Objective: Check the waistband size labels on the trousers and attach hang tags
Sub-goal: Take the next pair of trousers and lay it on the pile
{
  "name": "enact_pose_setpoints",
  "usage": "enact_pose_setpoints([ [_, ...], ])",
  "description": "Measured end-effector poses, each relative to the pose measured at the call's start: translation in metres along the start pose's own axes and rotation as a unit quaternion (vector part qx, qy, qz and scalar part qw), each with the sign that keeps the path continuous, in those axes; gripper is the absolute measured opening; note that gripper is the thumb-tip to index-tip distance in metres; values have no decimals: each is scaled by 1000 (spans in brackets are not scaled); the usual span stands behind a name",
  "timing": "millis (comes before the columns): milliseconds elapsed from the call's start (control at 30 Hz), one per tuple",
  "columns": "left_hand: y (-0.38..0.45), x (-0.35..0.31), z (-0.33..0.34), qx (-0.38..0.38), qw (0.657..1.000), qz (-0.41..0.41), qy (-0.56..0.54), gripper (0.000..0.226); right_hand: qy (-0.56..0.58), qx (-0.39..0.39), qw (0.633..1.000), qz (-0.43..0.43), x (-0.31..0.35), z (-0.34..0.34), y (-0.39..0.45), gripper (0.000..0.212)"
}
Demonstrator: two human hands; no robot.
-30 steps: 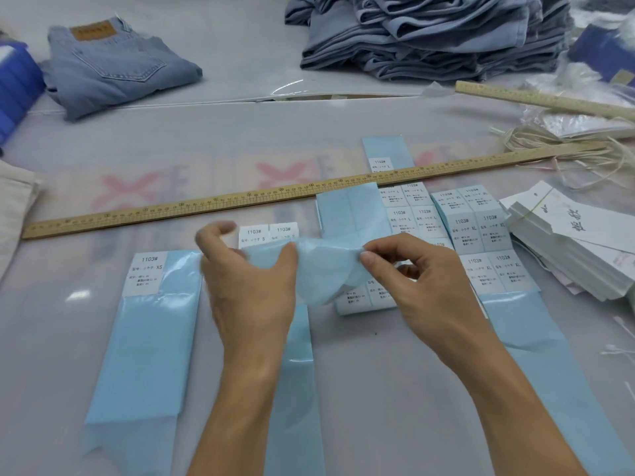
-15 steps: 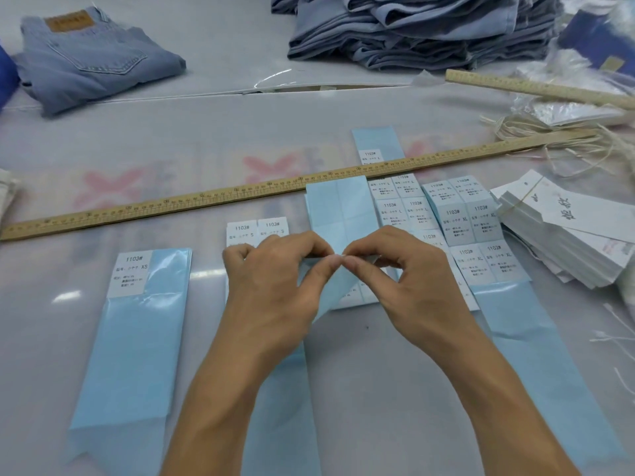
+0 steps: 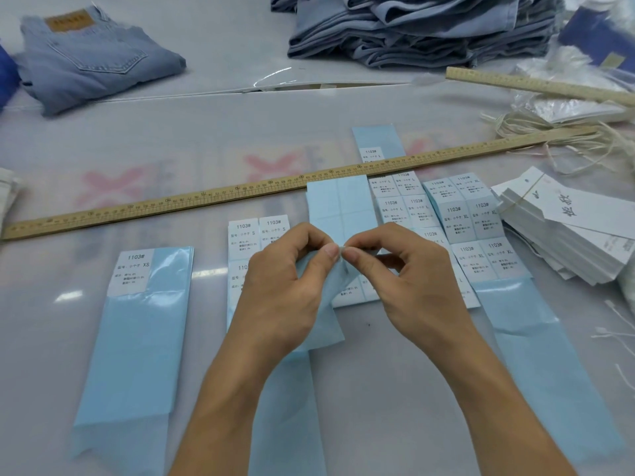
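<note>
My left hand (image 3: 288, 286) and my right hand (image 3: 409, 280) meet at their fingertips over the table's middle. Together they pinch the top edge of a light blue sticker backing strip (image 3: 326, 310), which hangs down between them. Blue strips carrying white size stickers lie flat around them: the XS strip (image 3: 137, 324) at left, the S stickers (image 3: 257, 231) behind my left hand, the L stickers (image 3: 398, 201) and the XL stickers (image 3: 477, 228) at right. A stack of white hang tags (image 3: 563, 231) sits at far right. Folded jeans (image 3: 92, 60) lie at back left.
A long wooden ruler (image 3: 240, 194) runs across the table behind the stickers. A second ruler (image 3: 536, 85) lies at the back right over plastic bags and tag strings (image 3: 536, 132). A tall pile of folded denim trousers (image 3: 412, 25) stands at the back.
My hands came together from holding the blue strip spread wide. Their fingertips now pinch the same small spot on its edge.
</note>
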State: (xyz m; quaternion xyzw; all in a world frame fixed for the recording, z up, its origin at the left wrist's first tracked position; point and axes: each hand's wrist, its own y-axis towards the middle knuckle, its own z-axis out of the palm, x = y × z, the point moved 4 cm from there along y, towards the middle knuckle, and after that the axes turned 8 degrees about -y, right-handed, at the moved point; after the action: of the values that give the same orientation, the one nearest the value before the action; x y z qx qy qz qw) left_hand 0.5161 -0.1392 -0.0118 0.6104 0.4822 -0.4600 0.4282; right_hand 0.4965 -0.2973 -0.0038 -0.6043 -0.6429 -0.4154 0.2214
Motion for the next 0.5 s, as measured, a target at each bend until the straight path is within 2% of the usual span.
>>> enact_pose_setpoints([
  [367,1,4,2,5,999,-22,-45,15,32,4,999,37,-2,2,1,4],
  [433,-1,0,-1,10,1000,-3,16,15,31,11,999,31,-3,0,1,6],
  [500,-2,-8,-6,10,992,43,122,11,20,30,999,18,-3,-2,1,11],
])
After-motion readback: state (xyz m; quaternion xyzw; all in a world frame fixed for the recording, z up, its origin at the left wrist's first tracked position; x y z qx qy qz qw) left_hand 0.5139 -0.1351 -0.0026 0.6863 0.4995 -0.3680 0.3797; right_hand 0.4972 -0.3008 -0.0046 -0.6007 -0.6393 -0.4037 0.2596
